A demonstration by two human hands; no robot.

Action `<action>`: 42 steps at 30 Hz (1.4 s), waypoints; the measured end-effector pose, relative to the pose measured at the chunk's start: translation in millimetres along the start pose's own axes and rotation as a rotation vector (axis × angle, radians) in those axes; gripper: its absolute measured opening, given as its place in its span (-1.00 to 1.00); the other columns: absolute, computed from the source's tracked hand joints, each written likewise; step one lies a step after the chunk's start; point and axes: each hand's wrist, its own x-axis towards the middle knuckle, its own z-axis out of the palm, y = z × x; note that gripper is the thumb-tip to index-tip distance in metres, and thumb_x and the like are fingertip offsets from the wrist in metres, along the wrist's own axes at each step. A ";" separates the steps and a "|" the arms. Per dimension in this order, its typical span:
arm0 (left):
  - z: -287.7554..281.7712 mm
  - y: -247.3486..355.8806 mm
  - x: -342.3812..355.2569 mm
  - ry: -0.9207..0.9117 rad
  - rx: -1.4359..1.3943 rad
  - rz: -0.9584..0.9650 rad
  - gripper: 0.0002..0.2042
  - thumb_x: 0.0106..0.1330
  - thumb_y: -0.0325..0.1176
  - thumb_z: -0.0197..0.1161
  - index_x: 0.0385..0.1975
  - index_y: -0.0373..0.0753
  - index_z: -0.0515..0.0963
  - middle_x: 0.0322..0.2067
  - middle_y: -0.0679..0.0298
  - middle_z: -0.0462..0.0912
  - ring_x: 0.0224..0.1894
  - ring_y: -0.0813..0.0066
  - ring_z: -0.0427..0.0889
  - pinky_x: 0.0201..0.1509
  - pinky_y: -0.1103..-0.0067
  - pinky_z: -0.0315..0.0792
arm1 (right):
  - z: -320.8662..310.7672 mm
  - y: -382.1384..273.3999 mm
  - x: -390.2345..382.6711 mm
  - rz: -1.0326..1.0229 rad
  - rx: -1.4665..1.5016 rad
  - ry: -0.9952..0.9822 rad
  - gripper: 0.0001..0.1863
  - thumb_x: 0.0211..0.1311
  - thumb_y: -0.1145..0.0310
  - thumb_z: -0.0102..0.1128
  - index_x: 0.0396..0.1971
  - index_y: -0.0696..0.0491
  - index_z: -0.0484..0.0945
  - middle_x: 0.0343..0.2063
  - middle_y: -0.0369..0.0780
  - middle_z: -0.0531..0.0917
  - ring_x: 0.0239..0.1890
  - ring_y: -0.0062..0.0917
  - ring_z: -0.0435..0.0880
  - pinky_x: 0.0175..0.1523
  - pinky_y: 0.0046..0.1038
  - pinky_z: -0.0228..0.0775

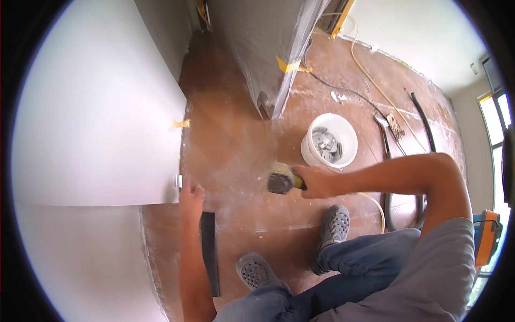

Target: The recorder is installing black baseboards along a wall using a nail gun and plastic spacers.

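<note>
Near the middle of the frame, a yellow and dark power tool (pixel 281 178) is gripped by the right hand (pixel 319 182), whose fingers are wrapped around its handle. The tool is slightly blurred, and its working tip cannot be made out. Left of centre, the left hand (pixel 192 197) is held just beside a small white fitting (pixel 178 181), which is set at the right edge of a large white panel (pixel 102 118). Its fingers are curled inward; whether anything is pinched between them, or whether the fitting is touched, cannot be told. Higher on that edge, a piece of yellow tape (pixel 181 124) is stuck. Right of centre, a white bucket (pixel 347 138) is partly filled with grey metal pieces (pixel 326 145). Below the left hand, a dark strip (pixel 209 252) is laid on the brown floor (pixel 230 161), beside the left forearm. At upper centre, a tall upright piece (pixel 241 48) is wrapped in clear plastic.
</note>
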 end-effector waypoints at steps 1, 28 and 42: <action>-3.5 11.9 0.3 -0.044 0.121 0.120 -0.47 0.44 -0.33 0.17 0.41 -0.19 0.35 -0.26 0.05 0.72 -0.31 0.25 0.72 -0.15 0.40 0.59 | -5.6 -2.7 -12.9 0.081 0.028 -0.011 -0.20 0.00 0.27 0.32 0.33 0.07 0.33 -0.14 0.10 0.71 -0.06 -0.02 0.72 0.04 -0.09 0.57; 241.1 401.3 73.6 -0.517 0.002 0.715 -0.14 0.32 -0.48 0.26 0.55 -0.39 -0.11 0.49 -0.15 0.12 0.53 0.08 0.19 0.55 0.37 0.13 | 93.2 153.0 -172.3 0.318 0.566 0.158 -0.06 0.10 0.11 0.36 0.44 0.08 0.12 0.00 0.17 0.65 -0.03 0.06 0.69 0.09 -0.06 0.55; 244.8 283.9 18.0 -0.983 0.877 0.165 -0.20 0.46 0.09 0.20 0.48 -0.41 0.16 0.05 0.02 0.70 0.04 0.21 0.70 0.12 0.37 0.52 | 99.7 192.8 -184.3 0.340 0.708 0.378 -0.06 0.08 0.20 0.34 0.46 0.07 0.11 -0.21 0.22 0.69 -0.11 0.11 0.69 0.04 -0.02 0.54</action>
